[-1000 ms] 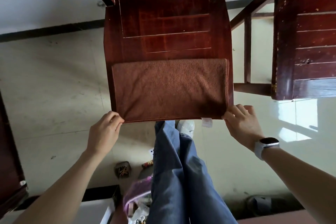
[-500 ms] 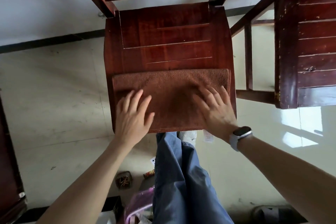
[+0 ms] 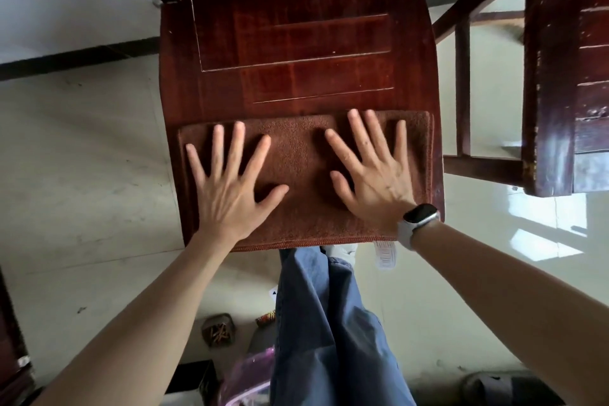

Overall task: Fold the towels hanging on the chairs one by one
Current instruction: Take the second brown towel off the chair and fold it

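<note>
A brown towel (image 3: pixel 301 155) lies folded into a flat rectangle on the front half of a dark red wooden chair seat (image 3: pixel 296 43). My left hand (image 3: pixel 227 188) presses flat on the towel's left part with fingers spread. On the towel's right part my right hand (image 3: pixel 372 168) lies flat too, fingers straight and apart, a watch on its wrist. A white care label (image 3: pixel 384 254) hangs off the towel's near edge by that wrist.
A second dark wooden chair (image 3: pixel 566 76) stands close on the right. My blue trouser legs (image 3: pixel 329 323) and a white shoe are below the seat. Small clutter (image 3: pixel 217 333) and a purple bag (image 3: pixel 247 379) lie on the pale floor near my feet.
A second ago both hands pinched the towel's near corners at the seat edge. They let go, moved onto the towel and now press flat with fingers spread wider.
</note>
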